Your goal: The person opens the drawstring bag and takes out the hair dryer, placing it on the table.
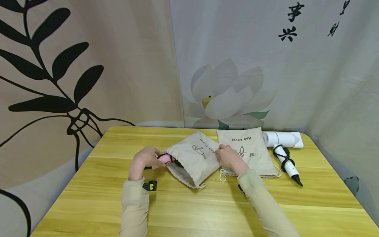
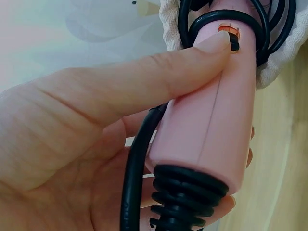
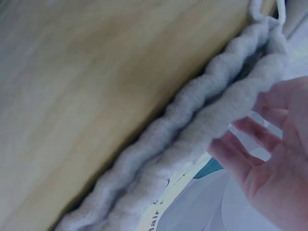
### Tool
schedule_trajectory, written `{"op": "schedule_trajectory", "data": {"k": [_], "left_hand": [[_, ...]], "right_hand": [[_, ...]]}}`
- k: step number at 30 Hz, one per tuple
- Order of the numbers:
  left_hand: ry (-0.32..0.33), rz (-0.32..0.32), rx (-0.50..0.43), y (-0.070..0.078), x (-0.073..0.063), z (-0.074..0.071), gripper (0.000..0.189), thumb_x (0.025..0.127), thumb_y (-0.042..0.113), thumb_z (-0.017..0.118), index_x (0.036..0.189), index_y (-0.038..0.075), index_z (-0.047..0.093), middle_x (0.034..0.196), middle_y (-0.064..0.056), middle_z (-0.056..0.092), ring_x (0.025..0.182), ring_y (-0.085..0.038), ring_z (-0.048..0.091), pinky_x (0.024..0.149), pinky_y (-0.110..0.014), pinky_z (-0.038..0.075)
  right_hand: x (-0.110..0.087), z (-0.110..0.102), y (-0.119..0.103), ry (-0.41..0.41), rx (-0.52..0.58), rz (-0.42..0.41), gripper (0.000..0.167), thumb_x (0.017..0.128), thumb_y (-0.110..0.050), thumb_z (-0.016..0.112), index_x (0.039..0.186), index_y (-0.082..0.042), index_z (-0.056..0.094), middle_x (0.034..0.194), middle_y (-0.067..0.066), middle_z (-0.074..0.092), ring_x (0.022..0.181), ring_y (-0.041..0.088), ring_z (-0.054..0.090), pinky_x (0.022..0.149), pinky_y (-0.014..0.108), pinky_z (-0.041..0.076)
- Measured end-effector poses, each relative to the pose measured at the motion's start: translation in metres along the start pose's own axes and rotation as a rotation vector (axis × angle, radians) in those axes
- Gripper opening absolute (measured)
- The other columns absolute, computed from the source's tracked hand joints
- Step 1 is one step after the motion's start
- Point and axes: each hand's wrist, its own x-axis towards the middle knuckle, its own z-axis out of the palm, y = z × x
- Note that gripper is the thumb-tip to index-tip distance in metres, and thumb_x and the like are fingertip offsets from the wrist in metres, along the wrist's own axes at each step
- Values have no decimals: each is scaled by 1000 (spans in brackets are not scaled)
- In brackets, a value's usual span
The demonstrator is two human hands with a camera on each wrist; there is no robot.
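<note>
My left hand (image 1: 145,158) grips the pink handle of a hair dryer (image 2: 211,115). Its thumb lies on the switch, and a black cord is wound round the handle. The dryer's far part is hidden inside a beige drawstring bag (image 1: 195,158) printed "Hair Dryer", whose mouth gapes toward the left and front. On that bag's right side, my right hand (image 1: 229,158) holds the cloth edge with bent fingers. The right wrist view shows a scalloped cloth rim (image 3: 202,115) beside this hand (image 3: 274,154).
A second drawstring bag (image 1: 251,141) lies flat behind the right hand. Farther right is a white hair dryer (image 1: 282,140) with black cord round its handle. The wooden table (image 1: 189,210) ends at a printed curtain (image 1: 142,82) behind.
</note>
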Motion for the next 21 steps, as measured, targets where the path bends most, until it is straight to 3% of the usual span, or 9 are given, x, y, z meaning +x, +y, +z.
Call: {"op": "schedule_trajectory", "data": {"k": [13, 21], "left_hand": [[-37, -14, -3, -9, -5, -3, 46, 76, 28, 78, 114, 4, 65, 108, -14, 65, 85, -21, 57, 67, -33, 48], [-30, 2, 2, -15, -7, -5, 45, 74, 27, 80, 110, 4, 67, 111, -17, 65, 91, -24, 57, 72, -37, 49]], "right_hand": [[1, 1, 1, -9, 20, 11, 19, 92, -13, 56, 105, -11, 70, 103, 9, 59, 88, 28, 55, 76, 45, 53], [1, 0, 2, -4, 19, 5, 18, 91, -14, 57, 103, -12, 70, 101, 7, 59, 86, 26, 54, 74, 42, 53]]}}
